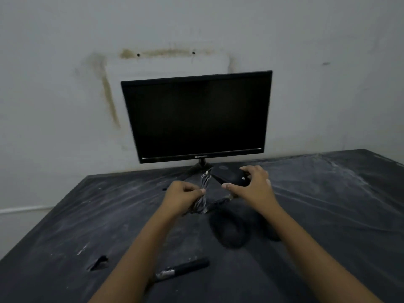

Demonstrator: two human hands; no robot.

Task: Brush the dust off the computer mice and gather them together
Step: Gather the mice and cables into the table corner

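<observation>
My right hand (254, 189) grips a black computer mouse (228, 176) by its near end, just in front of the monitor stand. Its coiled cable (204, 182) runs down to my left hand (183, 199), which pinches the bundle. A second black mouse (229, 230) lies on the dusty dark table (328, 193) below my hands. Another dark rounded shape (270, 231) shows beside it, partly hidden by my right forearm. A brush with a dark handle (183, 268) lies on the table near my left forearm.
A black monitor (196, 119), switched off, stands at the back of the table against a stained white wall. A small dent or torn spot (98, 262) marks the table surface at the front left. Dust streaks cover the table.
</observation>
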